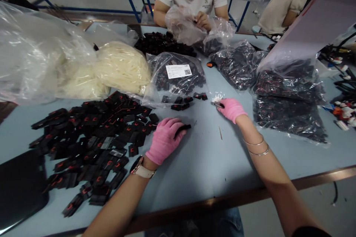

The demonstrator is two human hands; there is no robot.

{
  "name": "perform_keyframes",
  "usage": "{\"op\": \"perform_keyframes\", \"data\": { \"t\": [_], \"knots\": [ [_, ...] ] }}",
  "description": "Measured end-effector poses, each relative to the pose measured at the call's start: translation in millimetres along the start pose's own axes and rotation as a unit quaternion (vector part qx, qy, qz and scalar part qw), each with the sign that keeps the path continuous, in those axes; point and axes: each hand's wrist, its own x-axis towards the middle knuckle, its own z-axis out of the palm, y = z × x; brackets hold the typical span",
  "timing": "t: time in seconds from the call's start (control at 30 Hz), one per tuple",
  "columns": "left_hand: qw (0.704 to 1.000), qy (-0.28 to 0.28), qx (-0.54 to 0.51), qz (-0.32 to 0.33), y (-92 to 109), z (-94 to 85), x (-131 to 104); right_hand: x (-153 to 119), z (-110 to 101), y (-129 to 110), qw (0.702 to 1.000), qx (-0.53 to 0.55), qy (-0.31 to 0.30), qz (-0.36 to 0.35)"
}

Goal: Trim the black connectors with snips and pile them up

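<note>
Pink gloves cover both hands. My left hand (166,139) is closed around a black part (183,129), whose end sticks out to the right between thumb and fingers. Beside it on the left lies a wide pile of black parts with red-orange marks (97,137). My right hand (232,109) pinches thin metal tweezers (218,104), their tips at a small heap of tiny white pieces (217,97) on the blue-grey table (205,163). Several loose black parts (182,106) lie between the hands, in front of a labelled clear bag of dark parts (178,76).
Bags of cream-coloured pieces (122,66) stand at the back left, bags of dark parts (289,114) at the right. A black tray (22,189) sits at the near left. Across the table, a person (194,3) handles a clear bag. An orange-and-black object (210,64) lies behind the heap.
</note>
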Motion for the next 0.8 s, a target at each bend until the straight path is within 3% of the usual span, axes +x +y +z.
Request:
{"op": "perform_keyframes", "data": {
  "t": [0.1,0.37,0.63,0.8],
  "knots": [
    [1.000,0.003,0.000,0.003,-1,0.8,0,0,-2,0,1.000,0.001,-0.007,0.004],
    [1.000,-0.002,-0.010,0.003,-1,-0.2,0,0,12,-6,0.998,0.003,0.057,0.020],
    [1.000,0.004,-0.025,-0.001,1,-0.6,0,2,13,-4,0.994,0.082,0.072,-0.004],
    [1.000,0.006,-0.020,0.007,1,-1.3,1,-15,13,-30,0.972,0.207,0.045,-0.098]
  ]
}}
